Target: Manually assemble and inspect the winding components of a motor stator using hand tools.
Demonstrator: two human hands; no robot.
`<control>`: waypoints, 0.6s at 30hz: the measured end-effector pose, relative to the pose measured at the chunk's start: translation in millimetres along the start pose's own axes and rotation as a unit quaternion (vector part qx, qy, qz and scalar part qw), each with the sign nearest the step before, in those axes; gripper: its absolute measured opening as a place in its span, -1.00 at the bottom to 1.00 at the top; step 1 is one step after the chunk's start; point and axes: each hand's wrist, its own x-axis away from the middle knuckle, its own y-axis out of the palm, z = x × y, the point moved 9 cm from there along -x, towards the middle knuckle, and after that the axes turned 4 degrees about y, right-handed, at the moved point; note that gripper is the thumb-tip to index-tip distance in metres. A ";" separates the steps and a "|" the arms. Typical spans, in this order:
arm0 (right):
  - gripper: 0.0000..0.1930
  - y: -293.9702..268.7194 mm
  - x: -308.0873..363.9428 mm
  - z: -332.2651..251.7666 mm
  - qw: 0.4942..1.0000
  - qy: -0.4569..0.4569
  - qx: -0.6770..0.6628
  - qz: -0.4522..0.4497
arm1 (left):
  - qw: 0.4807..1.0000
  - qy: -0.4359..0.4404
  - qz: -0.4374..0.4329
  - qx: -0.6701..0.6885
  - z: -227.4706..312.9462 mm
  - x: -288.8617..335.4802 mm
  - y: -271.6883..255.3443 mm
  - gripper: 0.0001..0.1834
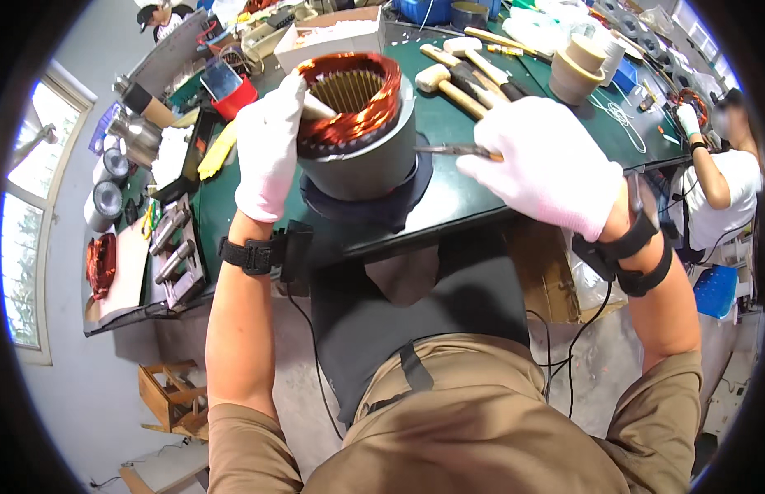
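A motor stator (362, 169) with a grey cylindrical housing and a ring of copper windings (386, 99) stands upright on a dark round pad (366, 210) near the bench's front edge. My left hand (267, 140), in a white glove, grips the stator's left side at the winding rim. A pale end, perhaps the thumb, reaches into the bore. My right hand (539, 160), also gloved, is closed around a slim metal tool (448, 150), scissors or pliers. Its tip points left, close to the housing's right side; whether they touch, I cannot tell.
Behind the stator are wooden-handled mallets (448, 86), a white carton (333, 41) and stacked beige cups (577, 70). At left lie a red container (232, 97), yellow gloves (218, 152) and metal cylinders (175, 247). A co-worker (720, 177) sits at right. Cables hang below both wrists.
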 end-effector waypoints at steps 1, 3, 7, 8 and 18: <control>-0.66 2.6 7.0 5.4 1.000 0.008 -0.015 0.008 | 1.000 0.001 -0.024 -0.017 -1.5 -4.2 -1.1 -0.47; -0.65 0.7 17.7 14.9 0.999 0.003 -0.030 0.039 | 0.996 -0.077 -0.042 -0.004 -9.7 -7.5 -2.1 -0.48; -0.63 8.4 33.3 40.0 0.998 0.044 -0.040 0.028 | 0.967 0.057 -0.117 -0.218 51.5 -3.5 32.2 -0.75; -0.63 11.4 33.9 40.4 0.998 0.043 -0.042 0.020 | 0.959 0.091 -0.106 -0.247 63.5 3.1 41.5 -0.79; -0.66 17.9 13.2 33.3 0.989 0.026 -0.086 0.116 | 0.983 0.046 -0.061 -0.165 45.2 2.9 20.3 -0.85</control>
